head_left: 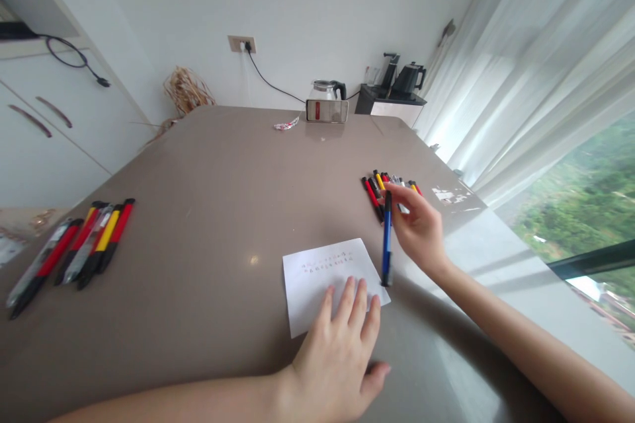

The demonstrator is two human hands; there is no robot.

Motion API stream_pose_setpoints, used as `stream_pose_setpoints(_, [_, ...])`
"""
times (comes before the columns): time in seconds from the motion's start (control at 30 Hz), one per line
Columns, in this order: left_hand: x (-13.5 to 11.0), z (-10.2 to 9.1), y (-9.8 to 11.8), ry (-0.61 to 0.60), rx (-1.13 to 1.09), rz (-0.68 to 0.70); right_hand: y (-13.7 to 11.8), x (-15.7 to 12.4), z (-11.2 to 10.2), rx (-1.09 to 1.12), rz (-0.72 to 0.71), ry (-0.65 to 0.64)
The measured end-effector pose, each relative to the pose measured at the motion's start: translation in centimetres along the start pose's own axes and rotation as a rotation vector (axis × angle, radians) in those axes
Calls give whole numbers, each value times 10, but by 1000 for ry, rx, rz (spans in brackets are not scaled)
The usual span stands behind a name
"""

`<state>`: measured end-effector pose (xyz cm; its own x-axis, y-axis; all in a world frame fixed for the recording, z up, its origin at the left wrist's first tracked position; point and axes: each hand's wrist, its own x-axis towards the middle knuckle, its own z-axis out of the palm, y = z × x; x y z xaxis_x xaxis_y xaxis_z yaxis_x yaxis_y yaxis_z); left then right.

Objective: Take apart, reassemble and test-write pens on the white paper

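Observation:
My left hand (337, 350) lies flat with its fingers spread over the lower part of a white sheet of paper (302, 291). Two short lines of small handwriting run across the sheet's upper half. Between the fingertips of my right hand (419, 228) hangs a blue and black pen (387, 238), nearly upright, its lower end at the paper's right corner. Whether that end touches the sheet I cannot tell. Just beyond my right hand lies a group of red, yellow, black and clear pens (373, 195), partly hidden by the fingers.
More red, yellow and clear pens (106, 238) lie at the table's left. At the far edge a phone (326, 111) stands against a glass pot (322, 88). A patterned strip (286, 125) lies beside it. A black kettle (409, 78) stands on a cabinet behind; curtains (520, 33) hang at the right.

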<state>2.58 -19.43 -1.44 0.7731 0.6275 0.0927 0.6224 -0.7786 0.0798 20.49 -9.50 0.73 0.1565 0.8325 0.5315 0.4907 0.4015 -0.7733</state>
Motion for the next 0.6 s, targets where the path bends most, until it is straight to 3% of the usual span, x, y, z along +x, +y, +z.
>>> stream_pose_setpoints(0.23, [0, 0, 0, 13, 22, 11, -13, 7, -13, 117, -67, 162])
stream_pose_setpoints(0.6, [0, -2, 1, -12, 19, -3, -14, -1, -5, 59, -58, 92])
